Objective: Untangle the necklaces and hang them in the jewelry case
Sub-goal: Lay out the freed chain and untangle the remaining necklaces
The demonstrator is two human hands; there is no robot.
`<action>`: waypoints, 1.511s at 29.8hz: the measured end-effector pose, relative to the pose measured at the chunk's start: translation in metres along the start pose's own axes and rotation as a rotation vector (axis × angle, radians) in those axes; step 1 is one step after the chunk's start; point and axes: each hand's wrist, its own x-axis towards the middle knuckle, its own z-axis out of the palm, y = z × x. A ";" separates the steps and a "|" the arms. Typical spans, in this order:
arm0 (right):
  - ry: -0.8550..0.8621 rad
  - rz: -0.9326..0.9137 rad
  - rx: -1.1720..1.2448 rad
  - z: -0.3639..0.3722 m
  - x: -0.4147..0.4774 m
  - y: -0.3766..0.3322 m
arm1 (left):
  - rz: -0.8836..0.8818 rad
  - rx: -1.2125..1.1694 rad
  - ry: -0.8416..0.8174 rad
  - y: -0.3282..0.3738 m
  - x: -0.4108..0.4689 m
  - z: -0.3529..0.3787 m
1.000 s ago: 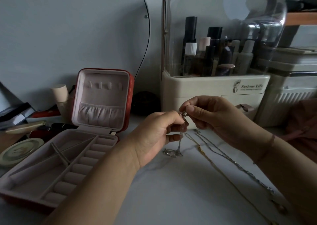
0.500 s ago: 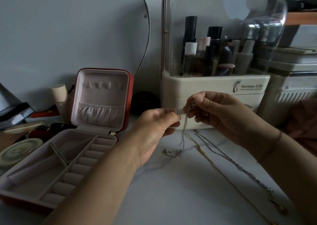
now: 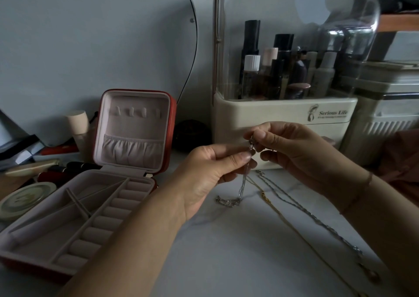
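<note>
A thin silver necklace (image 3: 242, 188) hangs from both my hands, its lower end bunched on the white tabletop. My left hand (image 3: 213, 172) pinches the chain near its top between thumb and forefinger. My right hand (image 3: 292, 147) pinches the clasp end just above. The red jewelry case (image 3: 95, 183) stands open at the left, its pink lid upright with small hooks and a pocket. A gold necklace (image 3: 285, 219) and a second silver chain (image 3: 317, 222) lie stretched on the table under my right forearm.
A cream cosmetics organizer (image 3: 283, 120) with a clear dome and several bottles stands right behind my hands. Tins, a tube and other makeup (image 3: 25, 199) crowd the left edge. A mirror (image 3: 90, 36) leans against the wall. A pale ribbed box (image 3: 390, 120) sits at the right.
My hands drew slightly apart and came back together around the chain's top end, shifting a little higher. The chain's lower end stays bunched on the table.
</note>
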 end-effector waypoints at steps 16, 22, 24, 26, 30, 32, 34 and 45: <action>-0.061 0.032 0.029 0.001 0.001 0.003 | -0.083 -0.071 -0.050 -0.001 -0.001 -0.002; -0.073 0.026 0.037 0.000 0.002 0.005 | -0.124 -0.090 -0.121 -0.001 -0.003 0.000; -0.050 0.027 0.052 0.000 0.003 0.005 | -0.110 -0.077 -0.086 -0.001 -0.002 0.000; -0.029 0.024 0.058 -0.001 0.003 0.004 | -0.083 -0.041 -0.025 -0.003 0.000 0.000; -0.007 0.005 0.049 -0.001 0.002 0.003 | 0.021 0.052 0.055 -0.001 0.000 0.002; -0.016 -0.005 0.029 -0.001 0.002 0.004 | 0.064 0.098 0.068 0.000 -0.001 0.003; -0.037 -0.009 0.026 -0.001 0.003 0.006 | 0.097 0.113 0.078 0.001 -0.001 0.005; -0.050 -0.013 0.058 -0.003 0.005 0.008 | 0.127 0.119 0.165 -0.001 0.002 0.005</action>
